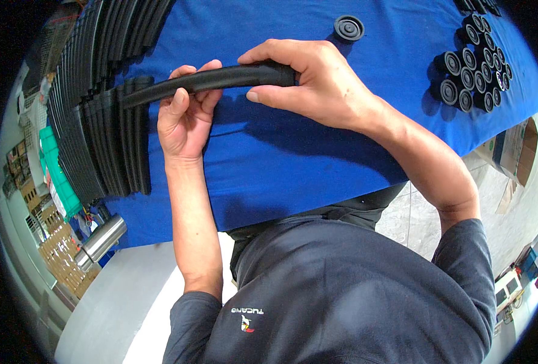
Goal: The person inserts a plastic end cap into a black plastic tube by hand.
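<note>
The left hand [187, 124] is turned palm up with its fingers curled, gripping a long, slightly bowed, smooth black tube [220, 79] between the thumb on the near side and the fingers on the far side. The right hand [329, 85] arches around the tube's right end, its index finger along the far edge and its thumb just below the near edge; how firmly it presses cannot be told. The tube lies across both hands, raised above a bright blue cloth [281, 182], its left end reaching past the left hand and overlapping, in this view, a dense row of long black tubes [114, 145] laid side by side. That row spreads out to the left of the left hand and continues farther away beyond it. Just beyond the right hand sits a single round black cap with raised concentric rings [349, 28]. Well to the right of the right hand, a cluster of similar round black caps [467, 79] stands on the cloth, ringed faces up. Left of the left forearm, near the cloth's edge, lies a shiny silver metal cylinder [104, 241], with a bright green object [60, 173] beyond it. Farther right, past the cloth, is an open brown cardboard box [516, 148].
</note>
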A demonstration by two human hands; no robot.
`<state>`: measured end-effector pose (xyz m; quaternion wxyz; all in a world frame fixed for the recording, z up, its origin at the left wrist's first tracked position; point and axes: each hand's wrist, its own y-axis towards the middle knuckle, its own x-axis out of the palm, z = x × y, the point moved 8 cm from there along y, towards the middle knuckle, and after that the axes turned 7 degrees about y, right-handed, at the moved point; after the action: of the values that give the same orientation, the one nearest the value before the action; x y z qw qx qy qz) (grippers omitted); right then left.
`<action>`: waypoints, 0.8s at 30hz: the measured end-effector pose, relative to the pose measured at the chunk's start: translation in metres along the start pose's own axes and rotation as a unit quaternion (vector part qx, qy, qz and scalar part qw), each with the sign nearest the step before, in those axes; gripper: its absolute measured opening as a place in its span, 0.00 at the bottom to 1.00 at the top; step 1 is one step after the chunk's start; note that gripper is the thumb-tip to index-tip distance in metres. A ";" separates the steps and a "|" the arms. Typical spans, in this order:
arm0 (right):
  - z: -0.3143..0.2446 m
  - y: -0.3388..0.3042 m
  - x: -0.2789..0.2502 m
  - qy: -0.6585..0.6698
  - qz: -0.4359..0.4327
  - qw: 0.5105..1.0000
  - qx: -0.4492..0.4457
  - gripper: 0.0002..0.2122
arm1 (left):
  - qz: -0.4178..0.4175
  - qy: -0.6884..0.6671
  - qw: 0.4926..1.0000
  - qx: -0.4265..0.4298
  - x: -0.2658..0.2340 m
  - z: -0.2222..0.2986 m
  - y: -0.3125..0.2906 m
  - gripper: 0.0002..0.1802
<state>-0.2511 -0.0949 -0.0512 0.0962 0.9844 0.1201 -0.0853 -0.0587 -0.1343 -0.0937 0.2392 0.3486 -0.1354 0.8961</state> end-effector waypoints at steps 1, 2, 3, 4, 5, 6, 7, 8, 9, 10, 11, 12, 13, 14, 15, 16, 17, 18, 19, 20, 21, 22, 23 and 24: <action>-0.003 0.001 0.001 -0.015 0.028 0.998 -0.063 0.16 | 0.000 -0.012 1.000 -0.002 -0.003 -0.001 0.000 0.21; -0.009 0.000 0.000 -0.030 0.055 0.990 -0.126 0.16 | 0.000 -0.024 1.000 -0.004 -0.005 -0.002 0.001 0.21; -0.007 0.000 0.001 -0.031 0.056 0.990 -0.126 0.16 | -0.001 -0.025 1.000 -0.005 -0.006 -0.002 0.002 0.21; -0.009 -0.001 0.002 -0.038 0.059 0.987 -0.144 0.15 | 0.005 -0.023 1.000 -0.005 -0.009 -0.003 0.001 0.21; -0.012 -0.002 0.003 -0.045 0.062 0.984 -0.163 0.15 | 0.011 -0.021 1.000 -0.005 -0.011 -0.003 0.001 0.21; -0.013 -0.001 0.004 -0.045 0.062 0.984 -0.164 0.15 | 0.011 -0.020 1.000 -0.005 -0.012 -0.002 0.001 0.21; -0.013 -0.002 0.004 -0.047 0.066 0.983 -0.166 0.15 | 0.010 -0.023 1.000 -0.004 -0.012 -0.003 -0.001 0.21; -0.014 -0.003 0.003 -0.049 0.070 0.982 -0.170 0.15 | 0.008 -0.024 1.000 -0.004 -0.011 -0.004 -0.002 0.21; -0.017 -0.004 0.002 -0.048 0.070 0.982 -0.170 0.15 | 0.008 -0.024 1.000 -0.003 -0.012 -0.004 -0.002 0.21; -0.006 -0.001 0.002 0.010 0.038 0.996 -0.077 0.15 | -0.001 -0.038 0.999 -0.005 -0.010 -0.004 -0.003 0.21; 0.006 -0.001 0.005 0.069 0.005 0.997 0.016 0.15 | -0.010 -0.052 0.999 -0.006 -0.008 -0.005 -0.003 0.21; 0.014 -0.001 0.008 0.142 -0.005 0.987 0.082 0.16 | -0.010 -0.051 0.999 -0.005 -0.008 -0.005 -0.004 0.21; 0.016 -0.002 0.008 0.141 -0.004 0.987 0.082 0.16 | -0.005 -0.040 0.999 -0.001 -0.007 -0.005 -0.004 0.21; 0.013 -0.002 0.005 0.096 0.018 0.995 0.026 0.16 | 0.000 -0.028 1.000 0.003 -0.007 -0.006 -0.003 0.22; 0.008 -0.002 0.002 0.051 0.039 0.997 -0.030 0.16 | -0.001 -0.029 1.000 0.003 -0.006 -0.007 -0.003 0.22; -0.005 -0.003 -0.001 -0.014 0.062 0.991 -0.117 0.16 | 0.018 -0.016 1.000 -0.002 -0.006 -0.007 -0.003 0.22; -0.003 -0.003 -0.001 -0.014 0.062 0.991 -0.117 0.16 | 0.037 -0.003 0.999 -0.006 -0.008 -0.007 -0.003 0.22; -0.005 -0.004 -0.001 -0.022 0.067 0.988 -0.137 0.16 | 0.037 -0.003 0.999 -0.006 -0.007 -0.008 -0.002 0.22; -0.009 -0.004 0.000 -0.029 0.071 0.985 -0.157 0.16 | 0.032 0.003 0.999 -0.001 -0.006 -0.007 -0.003 0.22; -0.011 -0.004 -0.001 -0.028 0.070 0.985 -0.157 0.16 | 0.027 0.008 1.000 0.004 -0.005 -0.006 -0.003 0.22; -0.009 -0.004 -0.001 -0.026 0.053 0.991 -0.118 0.16 | 0.028 0.009 1.000 0.005 -0.007 -0.006 -0.003 0.22; -0.008 -0.003 0.000 -0.026 0.038 0.996 -0.079 0.16 | 0.013 0.005 1.000 0.004 -0.006 -0.005 -0.003 0.22; -0.012 -0.003 -0.001 -0.025 0.037 0.996 -0.080 0.16 | -0.003 0.002 1.000 0.003 -0.004 -0.005 -0.002 0.21; -0.008 -0.001 0.000 -0.020 0.026 0.999 -0.040 0.16 | -0.003 0.002 1.000 0.003 -0.004 -0.004 -0.003 0.21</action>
<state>-0.2505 -0.0919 -0.0439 0.1399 0.9807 0.0956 -0.0976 -0.0568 -0.1316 -0.0994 0.2407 0.3477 -0.1308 0.8967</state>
